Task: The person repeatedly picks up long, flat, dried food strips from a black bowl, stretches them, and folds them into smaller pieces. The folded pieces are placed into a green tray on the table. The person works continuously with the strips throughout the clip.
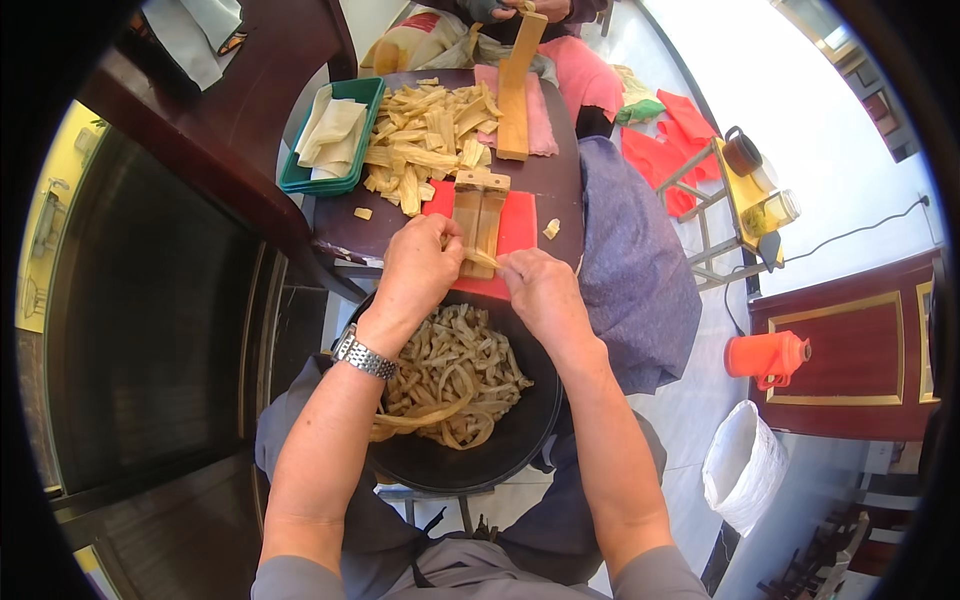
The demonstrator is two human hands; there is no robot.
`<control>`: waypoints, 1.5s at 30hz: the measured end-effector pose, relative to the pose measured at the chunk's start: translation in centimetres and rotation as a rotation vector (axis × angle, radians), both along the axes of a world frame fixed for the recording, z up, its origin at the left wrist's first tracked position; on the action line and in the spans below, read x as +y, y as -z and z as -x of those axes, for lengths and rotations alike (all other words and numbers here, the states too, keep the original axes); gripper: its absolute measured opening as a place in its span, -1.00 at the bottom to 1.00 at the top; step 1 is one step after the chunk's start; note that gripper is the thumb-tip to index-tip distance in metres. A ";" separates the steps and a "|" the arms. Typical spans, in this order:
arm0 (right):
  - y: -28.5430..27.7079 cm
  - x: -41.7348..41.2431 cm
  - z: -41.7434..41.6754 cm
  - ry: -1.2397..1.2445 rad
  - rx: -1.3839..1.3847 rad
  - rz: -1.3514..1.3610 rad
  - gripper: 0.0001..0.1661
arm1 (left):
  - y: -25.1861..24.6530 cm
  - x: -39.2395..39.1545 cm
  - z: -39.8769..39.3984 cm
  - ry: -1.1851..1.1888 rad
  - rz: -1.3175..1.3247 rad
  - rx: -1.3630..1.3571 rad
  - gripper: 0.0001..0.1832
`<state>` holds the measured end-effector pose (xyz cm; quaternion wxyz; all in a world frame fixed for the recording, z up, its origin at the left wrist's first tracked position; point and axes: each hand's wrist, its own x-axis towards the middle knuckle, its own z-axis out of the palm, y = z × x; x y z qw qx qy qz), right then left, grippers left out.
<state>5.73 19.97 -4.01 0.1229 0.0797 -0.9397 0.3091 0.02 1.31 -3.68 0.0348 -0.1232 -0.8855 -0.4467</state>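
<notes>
My left hand (426, 259), with a metal-band watch on the wrist, pinches one end of a pale yellow fibrous strip (480, 259). The other end is between the fingers of my right hand (541, 283). The strip lies across the near end of a two-part wooden block (480, 210). Under the block, a red cloth (521, 217) covers part of the dark table (555, 187). Below my hands, a black basin (517, 450) holds a heap of knotted or twisted strips (461, 375). Farther back on the table lies a pile of flat, dry yellow pieces (435, 135).
Green trays (373, 112) with folded pale sheets (334, 135) stand at the table's left. Opposite, another person's hands (517, 9) work above a second wooden block (514, 112). A blue-grey cloth (630, 262) hangs at the right, beyond it a stool (739, 195) and a red thermos (761, 358).
</notes>
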 end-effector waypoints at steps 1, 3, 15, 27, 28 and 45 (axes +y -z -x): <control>0.0 0.0 -0.1 0.004 -0.005 -0.010 -0.86 | 0.6 -0.3 0.0 -0.020 0.026 0.040 -0.78; 0.1 0.2 -0.5 0.014 -0.010 -0.030 -0.88 | 0.9 -0.7 0.1 -0.059 0.077 0.124 -0.79; -5.1 -0.2 -4.1 -0.301 0.165 0.219 -0.78 | -4.4 -1.9 -5.0 0.180 -0.697 -1.025 -0.37; -8.1 -3.6 -6.6 -0.423 0.522 0.151 -0.58 | -6.7 -1.2 -7.1 0.467 -1.214 -1.107 -0.59; -8.1 -3.5 -6.6 -0.404 0.528 0.132 -0.54 | -7.3 -1.1 -7.0 0.450 -1.226 -1.058 -0.61; -7.0 -4.4 -5.9 -0.325 0.381 -0.136 -0.40 | -3.5 -1.2 -6.2 0.267 -1.554 -0.959 -0.56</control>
